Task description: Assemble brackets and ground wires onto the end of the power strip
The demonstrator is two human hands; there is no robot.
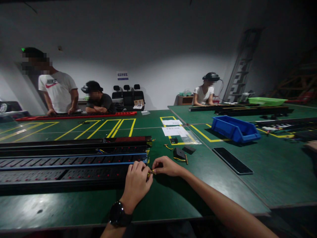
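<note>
At the right end of the nearest socket strip (94,173), a long black power strip with rows of outlets, my two hands meet. My left hand (137,180), with a black watch on its wrist, is closed over the strip's end and a short yellow-green wire (149,174). Thumb and forefinger of my right hand (167,166) pinch the tip of this wire; the small end piece is mostly hidden by the fingers. Behind it lies another socket strip with blue edges (74,162). Further right on the table are a black block (178,153) and a loose yellow-green wire (180,160).
The green table (183,195) carries a phone (232,160), a blue bin (235,129), white papers (174,131) and black rails (74,143). A red rail (99,115) lies along the far edge. Three people are across the table, two left and one right.
</note>
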